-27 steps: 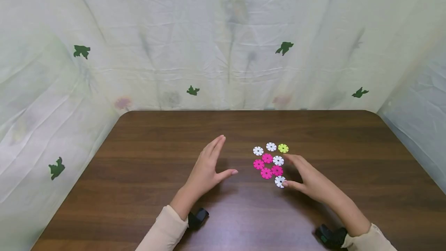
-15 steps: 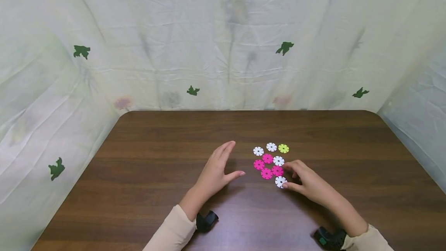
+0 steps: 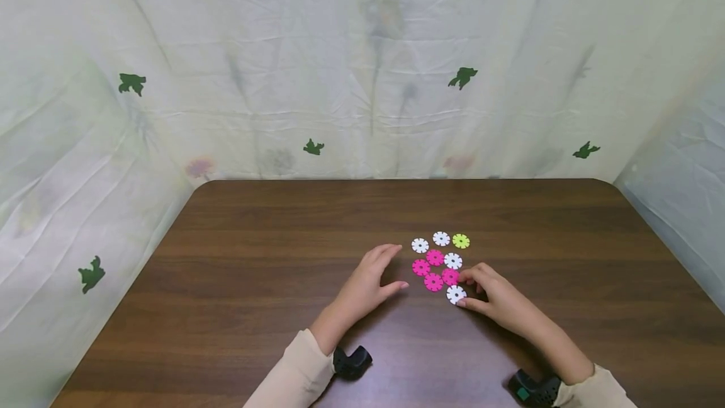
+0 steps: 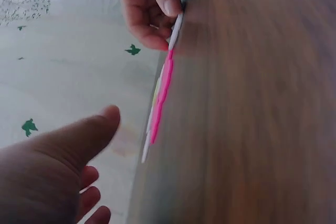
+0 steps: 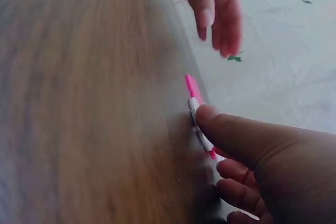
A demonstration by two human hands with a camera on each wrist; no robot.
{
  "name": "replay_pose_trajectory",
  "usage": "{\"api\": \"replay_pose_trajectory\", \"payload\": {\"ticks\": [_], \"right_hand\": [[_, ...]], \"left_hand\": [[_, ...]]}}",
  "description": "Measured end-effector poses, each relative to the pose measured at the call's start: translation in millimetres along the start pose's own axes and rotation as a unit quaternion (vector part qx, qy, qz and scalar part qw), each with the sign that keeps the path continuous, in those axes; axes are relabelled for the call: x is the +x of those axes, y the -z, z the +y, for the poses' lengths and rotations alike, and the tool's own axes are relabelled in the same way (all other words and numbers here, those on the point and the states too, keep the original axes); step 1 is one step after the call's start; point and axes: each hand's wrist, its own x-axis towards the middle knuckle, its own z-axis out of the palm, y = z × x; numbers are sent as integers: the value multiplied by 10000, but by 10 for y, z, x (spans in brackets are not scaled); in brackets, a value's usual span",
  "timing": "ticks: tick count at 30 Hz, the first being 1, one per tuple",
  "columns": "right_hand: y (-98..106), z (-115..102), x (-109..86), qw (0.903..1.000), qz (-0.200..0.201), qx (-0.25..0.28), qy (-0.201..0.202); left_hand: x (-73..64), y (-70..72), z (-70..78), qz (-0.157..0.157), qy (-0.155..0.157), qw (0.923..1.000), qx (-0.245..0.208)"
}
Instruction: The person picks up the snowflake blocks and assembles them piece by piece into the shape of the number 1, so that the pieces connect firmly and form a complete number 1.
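Notched plastic discs lie flat in a group on the brown table [image 3: 255, 282]. Four are pink, among them a pink disc [image 3: 433, 282]; several are white, and one is yellow-green [image 3: 461, 242]. At the near end is a white notched disc [image 3: 455, 294]. My right hand [image 3: 501, 298] has its thumb at this white disc's near right edge and its curled fingers by the joint with a pink disc [image 3: 450, 277]. My left hand [image 3: 362, 282] hovers left of the group, thumb and fingers spread apart, holding nothing.
A pale curtain [image 3: 340, 68] with green bird prints hangs behind the table and along its sides. Each wrist wears a black camera, the left camera [image 3: 352, 362] and the right camera [image 3: 532, 389], close above the tabletop.
My left hand has moved right and nearer to the discs. My right fingers have come down from beside the yellow-green disc and closed in toward the thumb at the near white disc.
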Motion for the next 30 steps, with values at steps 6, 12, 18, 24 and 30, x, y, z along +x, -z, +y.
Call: {"api": "replay_pose_trajectory", "payload": {"ticks": [6, 12, 18, 24, 30], "right_hand": [[-18, -2, 1, 9999, 79, 51, 85], [-14, -11, 2, 9998, 20, 205, 48], [-15, -8, -5, 9993, -77, 335, -108], [-21, -9, -7, 9982, -156, 492, -291], [-10, -18, 3, 9962, -171, 779, -353]], "left_hand": [[48, -119, -38, -288, 154, 9994, -75], [106, -190, -64, -319, 160, 9992, -169], [186, -254, -92, -295, 228, 9993, 53], [249, -274, -60, -324, 339, 9982, 373], [287, -281, -26, -395, 473, 9962, 619]]}}
